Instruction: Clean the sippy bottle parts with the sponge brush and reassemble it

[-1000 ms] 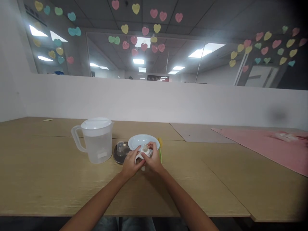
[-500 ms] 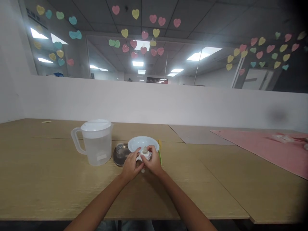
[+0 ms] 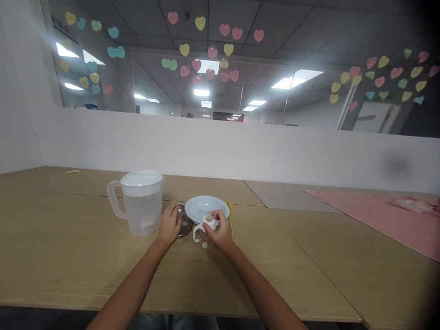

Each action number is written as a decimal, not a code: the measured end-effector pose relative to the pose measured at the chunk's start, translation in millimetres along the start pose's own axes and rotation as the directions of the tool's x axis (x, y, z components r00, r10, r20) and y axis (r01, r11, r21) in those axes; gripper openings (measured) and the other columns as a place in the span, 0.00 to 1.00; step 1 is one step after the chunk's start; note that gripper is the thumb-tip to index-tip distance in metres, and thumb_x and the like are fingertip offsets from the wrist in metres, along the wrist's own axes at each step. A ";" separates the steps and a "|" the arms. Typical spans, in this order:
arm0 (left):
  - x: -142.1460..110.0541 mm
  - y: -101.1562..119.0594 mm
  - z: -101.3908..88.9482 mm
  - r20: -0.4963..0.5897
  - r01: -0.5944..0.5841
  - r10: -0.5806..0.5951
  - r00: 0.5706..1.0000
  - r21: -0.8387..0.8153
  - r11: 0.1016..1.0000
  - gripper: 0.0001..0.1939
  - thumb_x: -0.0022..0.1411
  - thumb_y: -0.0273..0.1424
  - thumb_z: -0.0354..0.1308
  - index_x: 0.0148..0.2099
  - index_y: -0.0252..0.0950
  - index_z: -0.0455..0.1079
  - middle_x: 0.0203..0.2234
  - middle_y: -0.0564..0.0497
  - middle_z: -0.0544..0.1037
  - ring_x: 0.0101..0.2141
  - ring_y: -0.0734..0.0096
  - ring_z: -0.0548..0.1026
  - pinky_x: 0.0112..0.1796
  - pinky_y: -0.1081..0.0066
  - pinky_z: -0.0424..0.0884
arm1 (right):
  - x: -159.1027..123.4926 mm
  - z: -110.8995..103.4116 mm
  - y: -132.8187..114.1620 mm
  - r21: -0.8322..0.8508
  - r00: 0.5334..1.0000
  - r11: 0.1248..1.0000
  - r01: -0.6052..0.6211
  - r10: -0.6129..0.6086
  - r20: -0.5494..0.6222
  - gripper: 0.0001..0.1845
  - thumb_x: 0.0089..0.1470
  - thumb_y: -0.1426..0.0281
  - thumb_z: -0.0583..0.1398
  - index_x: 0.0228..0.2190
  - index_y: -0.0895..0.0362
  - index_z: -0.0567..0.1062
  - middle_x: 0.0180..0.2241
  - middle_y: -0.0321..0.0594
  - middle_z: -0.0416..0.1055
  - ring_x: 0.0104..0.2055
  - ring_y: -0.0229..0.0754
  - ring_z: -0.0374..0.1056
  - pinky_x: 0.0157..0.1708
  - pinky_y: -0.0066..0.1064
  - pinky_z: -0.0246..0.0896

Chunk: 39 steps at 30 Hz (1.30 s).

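Observation:
My right hand (image 3: 222,230) grips a baby bottle (image 3: 208,223) by its white collar, thumb in front and fingers behind. A curved white handle sticks out from the bottle's left side, and its clear lower part stands low at the table. My left hand (image 3: 168,227) is curled over the left part of a round metal tray (image 3: 186,228); what lies under its fingers is hidden. Just behind the bottle is a white bowl (image 3: 195,205). A small pale round piece (image 3: 205,245) lies in front of the bottle.
A lidded clear pitcher (image 3: 142,211) with liquid in it stands close to the left of my left hand. Something yellow and green (image 3: 230,211) shows at the bowl's right edge. Pink cloth (image 3: 374,215) covers the table's far right. A white wall (image 3: 220,151) rises behind.
My left hand has let go of the bottle and moved left onto the metal tray, where a small clear cap stood in view. My right hand still holds the bottle. The view has shifted slightly.

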<state>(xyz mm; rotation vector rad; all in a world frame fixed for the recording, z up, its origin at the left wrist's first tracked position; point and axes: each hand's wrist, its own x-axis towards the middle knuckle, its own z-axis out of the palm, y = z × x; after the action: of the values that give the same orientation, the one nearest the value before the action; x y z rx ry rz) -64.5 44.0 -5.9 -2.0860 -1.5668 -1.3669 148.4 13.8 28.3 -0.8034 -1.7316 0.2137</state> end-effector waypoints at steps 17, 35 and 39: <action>9.1 26.9 -17.5 -0.393 0.066 -0.137 0.909 -0.188 0.980 0.17 0.62 0.34 0.51 0.52 0.35 0.61 0.42 0.44 0.68 0.43 0.62 0.71 0.42 0.61 0.71 | -3.5 -3.1 -3.0 0.053 0.997 0.996 0.076 -0.078 0.020 0.16 0.50 0.62 0.58 0.39 0.56 0.64 0.37 0.40 0.67 0.38 0.42 0.64 0.38 0.35 0.61; -17.5 77.8 -7.0 -0.103 -0.251 0.229 0.968 -0.399 0.882 0.22 0.67 0.29 0.42 0.62 0.34 0.50 0.57 0.39 0.63 0.57 0.61 0.62 0.54 0.58 0.64 | -9.2 5.6 -19.2 -0.268 0.958 0.941 0.204 -0.248 -0.141 0.24 0.51 0.64 0.58 0.50 0.56 0.64 0.41 0.47 0.70 0.44 0.50 0.66 0.42 0.44 0.62; -22.7 79.9 -5.6 0.010 -0.104 0.122 0.993 -0.461 0.881 0.24 0.68 0.33 0.39 0.63 0.33 0.50 0.58 0.40 0.63 0.56 0.62 0.63 0.54 0.62 0.63 | -11.5 8.9 -17.6 -0.251 0.968 0.956 0.153 -0.196 -0.155 0.24 0.50 0.63 0.58 0.48 0.58 0.64 0.40 0.47 0.69 0.42 0.49 0.65 0.42 0.42 0.61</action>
<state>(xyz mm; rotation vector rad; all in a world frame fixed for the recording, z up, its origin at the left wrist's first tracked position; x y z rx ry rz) -1.0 -7.9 8.2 -2.4305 -1.1887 -1.8040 134.5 -4.1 25.7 -0.8089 -1.6647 -0.1857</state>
